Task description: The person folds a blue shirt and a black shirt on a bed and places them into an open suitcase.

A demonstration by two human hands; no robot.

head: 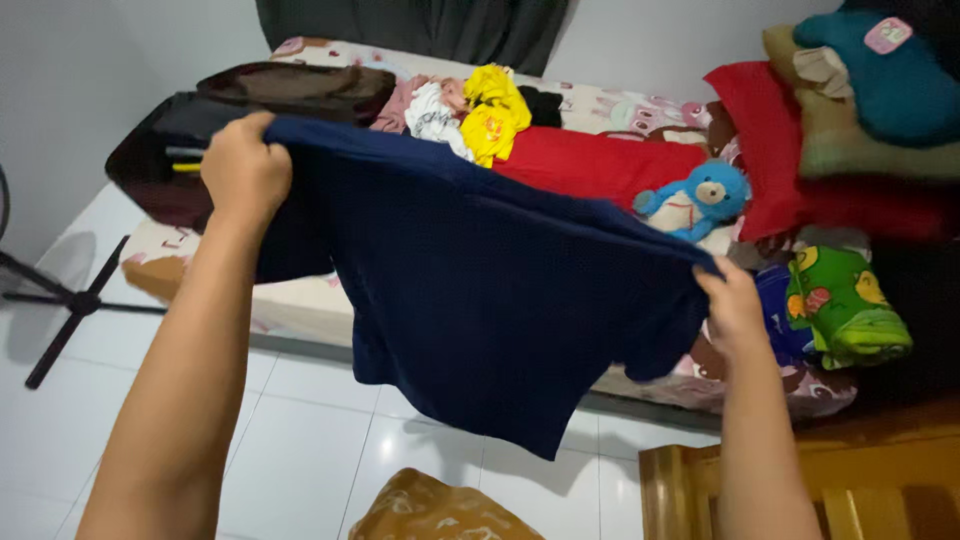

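A dark navy shirt (480,290) hangs spread in the air in front of me, above the white tiled floor. My left hand (245,170) grips its upper left corner. My right hand (732,305) pinches its upper right corner, lower than the left, so the top edge slopes down to the right. The shirt's lower hem hangs free and hides part of the mattress behind it.
A low mattress (300,305) carries a heap of clothes: yellow (495,115), white, pink and a red cloth (590,165). A blue stuffed bear (695,200), a dark open bag (200,130), pillows at right, a fan stand (70,305), wooden furniture (860,490) and a brown bundle (440,510) surround me.
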